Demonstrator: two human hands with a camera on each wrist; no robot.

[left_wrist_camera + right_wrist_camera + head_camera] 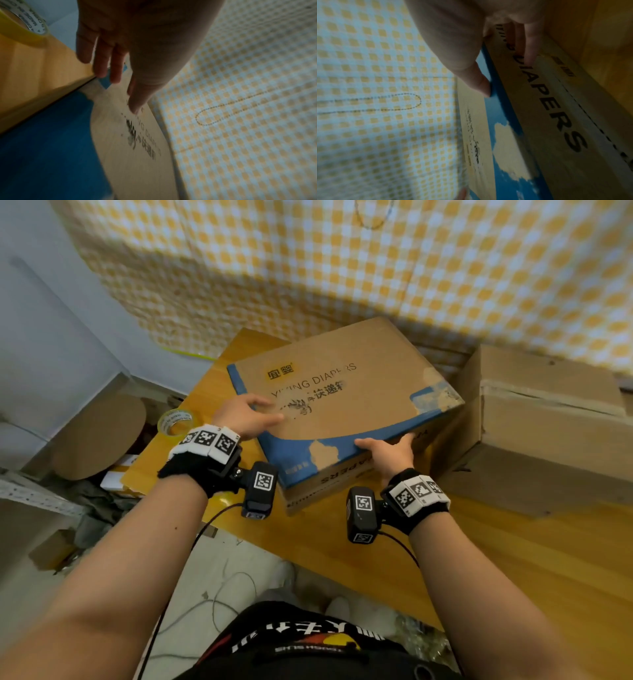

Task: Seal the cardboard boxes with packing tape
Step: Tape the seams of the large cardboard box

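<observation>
A brown diaper box (342, 392) with blue edges and worn print lies closed on the wooden table (513, 559). My left hand (262, 409) holds its left edge. In the left wrist view the thumb of that hand (125, 94) lies on the box top (137, 148) and the fingers reach down the side. My right hand (387, 444) grips the near edge, thumb on top and fingers on the printed front (556, 121). A roll of clear yellowish packing tape (176, 421) stands on the table just left of my left wrist, also seen as the tape roll (20, 27) up close.
A second plain cardboard box (548, 422) sits at the right, close beside the diaper box. A yellow checked curtain (342, 268) hangs behind. Cardboard scraps and clutter (102, 436) lie on the floor at the left, below the table edge.
</observation>
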